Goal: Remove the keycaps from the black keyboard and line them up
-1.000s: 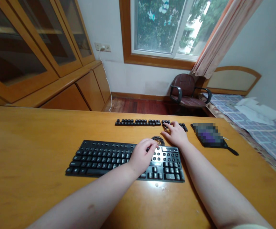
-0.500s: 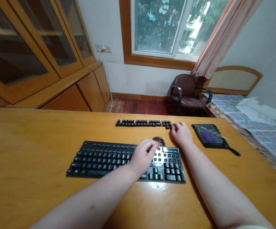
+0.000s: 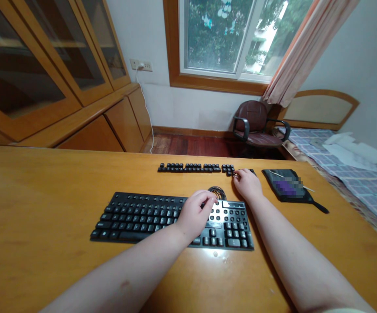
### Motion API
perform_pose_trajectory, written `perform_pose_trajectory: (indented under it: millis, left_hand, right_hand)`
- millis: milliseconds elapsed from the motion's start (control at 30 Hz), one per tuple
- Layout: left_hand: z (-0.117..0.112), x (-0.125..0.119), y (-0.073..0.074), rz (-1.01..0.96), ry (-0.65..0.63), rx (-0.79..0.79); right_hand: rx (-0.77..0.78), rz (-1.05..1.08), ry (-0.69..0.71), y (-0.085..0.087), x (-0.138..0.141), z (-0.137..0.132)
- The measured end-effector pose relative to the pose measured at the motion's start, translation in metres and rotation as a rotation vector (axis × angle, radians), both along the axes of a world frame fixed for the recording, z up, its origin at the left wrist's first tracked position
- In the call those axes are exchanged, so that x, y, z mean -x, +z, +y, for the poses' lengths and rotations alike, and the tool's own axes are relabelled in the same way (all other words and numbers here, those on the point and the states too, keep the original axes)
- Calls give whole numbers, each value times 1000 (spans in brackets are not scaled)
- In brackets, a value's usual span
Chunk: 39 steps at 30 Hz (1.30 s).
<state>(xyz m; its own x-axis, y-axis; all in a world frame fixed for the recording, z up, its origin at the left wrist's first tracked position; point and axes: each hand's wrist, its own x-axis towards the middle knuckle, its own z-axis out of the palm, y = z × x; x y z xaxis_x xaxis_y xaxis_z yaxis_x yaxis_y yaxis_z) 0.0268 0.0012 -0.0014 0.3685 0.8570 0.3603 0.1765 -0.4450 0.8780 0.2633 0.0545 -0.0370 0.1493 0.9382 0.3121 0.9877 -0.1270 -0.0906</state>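
Note:
A black keyboard (image 3: 142, 215) lies on the wooden desk (image 3: 45, 195) in front of me. My left hand (image 3: 195, 213) rests on its right part with the fingers curled on the keys. Behind the keyboard runs a row of loose black keycaps (image 3: 191, 167). My right hand (image 3: 247, 184) is at the right end of that row, fingers pinched on a small metal tool I cannot make out. A coiled black cable (image 3: 217, 191) sits between the two hands.
A dark pouch (image 3: 286, 186) with a black handle sticking out lies right of my right hand. Beyond the desk stand a brown armchair (image 3: 256, 124), wooden cabinets (image 3: 61, 78) at left and a bed (image 3: 354, 165) at right.
My right hand slid right along the keycap row, then settled at its right end. The left hand stayed on the keyboard.

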Motion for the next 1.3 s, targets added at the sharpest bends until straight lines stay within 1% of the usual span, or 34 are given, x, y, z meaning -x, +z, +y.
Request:
perform_pose_trajectory:
  millis: [467, 567, 700, 767, 867, 933, 1033, 1100, 1133, 1167, 1200, 1267, 1300]
  left_hand:
    - [0, 0, -1, -4, -7, 5]
    - [0, 0, 0, -6, -4, 7]
    - [0, 0, 0, -11, -4, 16]
    - [0, 0, -1, -12, -4, 18]
    - [0, 0, -2, -9, -2, 17]
    - [0, 0, -2, -11, -2, 16]
    - [1, 0, -2, -16, -4, 15]
    - [1, 0, -2, -16, -1, 16]
    - [1, 0, -2, -16, 1, 16]
    - [1, 0, -2, -15, 3, 18]
    - [1, 0, -2, -17, 7, 19]
    - [1, 0, -3, -21, 12, 20]
    - [1, 0, -3, -23, 13, 21]
  right_hand:
    - [29, 28, 3, -3, -1, 2]
    - [2, 50, 10, -3, -1, 2]
    - [-97, 112, 30, -1, -2, 0]
    - [-174, 179, 47, 2, -3, -2]
    - [-303, 310, 108, 7, -3, -9]
    - [-363, 384, 146, 12, -1, -15]
    - [-464, 477, 140, 22, 6, -24]
    - [-537, 593, 141, 29, 14, -30]
    - [-549, 671, 155, 34, 19, -34]
    - [-535, 751, 176, 37, 26, -37]
    - [-485, 824, 208, 41, 32, -41]
    - [-279, 941, 314, 47, 47, -49]
    - [-158, 965, 396, 49, 53, -53]
